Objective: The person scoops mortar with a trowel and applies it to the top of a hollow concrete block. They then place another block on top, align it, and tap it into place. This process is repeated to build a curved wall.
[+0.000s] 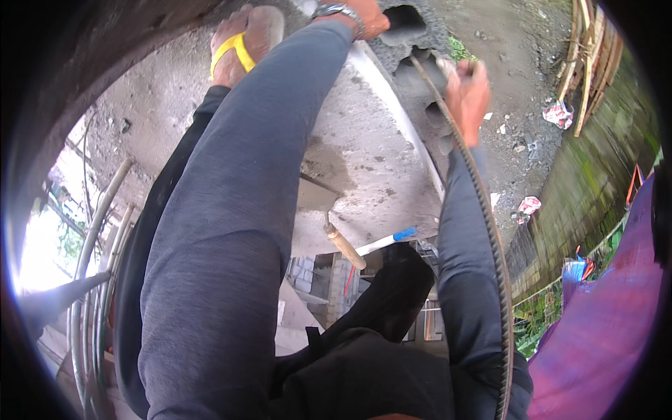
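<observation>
My left hand (pixel 369 17), with a metal-banded watch at the wrist, reaches to the top edge beside a dark hole in the grey hollow blocks (pixel 394 50); its fingertips are hidden. Over the same blocks my right hand (pixel 469 98) is curled and slightly blurred, its fingers closed on something I cannot make out. A long ribbed steel bar (pixel 484 199) rises past that hand and forearm to the block holes. Between my arms, a trowel (pixel 344 245) with a wooden handle lies on the concrete slab (pixel 374 164). Near its handle is a white and blue stick-like tool (pixel 385 241).
My sandalled foot (pixel 245 52) stands at upper left. Wooden strips (pixel 591 59) are stacked at upper right, with crumpled wrappers (pixel 558 114) close by. Curved poles (pixel 87 280) stand at left. Purple cloth (pixel 595 336) fills the lower right, beside a mossy wall (pixel 574 203).
</observation>
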`<state>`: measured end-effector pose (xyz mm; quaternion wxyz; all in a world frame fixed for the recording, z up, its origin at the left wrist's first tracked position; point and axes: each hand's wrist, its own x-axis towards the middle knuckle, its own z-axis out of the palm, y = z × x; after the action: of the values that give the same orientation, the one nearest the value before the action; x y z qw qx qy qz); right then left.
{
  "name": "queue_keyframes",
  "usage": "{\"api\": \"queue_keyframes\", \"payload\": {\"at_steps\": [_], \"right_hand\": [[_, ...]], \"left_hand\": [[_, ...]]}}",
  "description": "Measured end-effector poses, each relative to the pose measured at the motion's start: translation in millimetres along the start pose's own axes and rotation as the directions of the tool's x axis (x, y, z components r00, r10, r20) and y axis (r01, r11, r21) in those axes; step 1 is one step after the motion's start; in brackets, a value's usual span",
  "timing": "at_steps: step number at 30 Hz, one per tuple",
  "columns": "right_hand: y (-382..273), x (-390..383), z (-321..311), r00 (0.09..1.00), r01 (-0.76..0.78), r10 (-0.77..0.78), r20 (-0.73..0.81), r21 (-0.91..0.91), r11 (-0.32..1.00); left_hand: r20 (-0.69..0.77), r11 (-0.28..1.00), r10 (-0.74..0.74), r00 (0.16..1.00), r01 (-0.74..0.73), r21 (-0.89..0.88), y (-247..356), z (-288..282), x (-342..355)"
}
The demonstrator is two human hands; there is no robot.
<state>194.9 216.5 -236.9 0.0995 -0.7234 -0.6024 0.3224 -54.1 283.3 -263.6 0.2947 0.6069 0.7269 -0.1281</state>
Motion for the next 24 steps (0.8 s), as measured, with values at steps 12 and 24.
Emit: {"api": "queue_keyframes", "payload": {"at_steps": [12, 24], "right_hand": [[-44, 81, 65, 0.699, 0.679, -0.346, 0.626, -0.426, 0.598], [-17, 89, 64, 0.677, 0.713, -0.453, 0.579, -0.367, 0.597]], "left_hand": [[-0.08, 0.994, -0.027, 0.996, 0.018, -0.11, -2, 11, 0], [-0.144, 0.991, -0.035, 0.989, 0.016, -0.13, -6, 34, 18]]}}
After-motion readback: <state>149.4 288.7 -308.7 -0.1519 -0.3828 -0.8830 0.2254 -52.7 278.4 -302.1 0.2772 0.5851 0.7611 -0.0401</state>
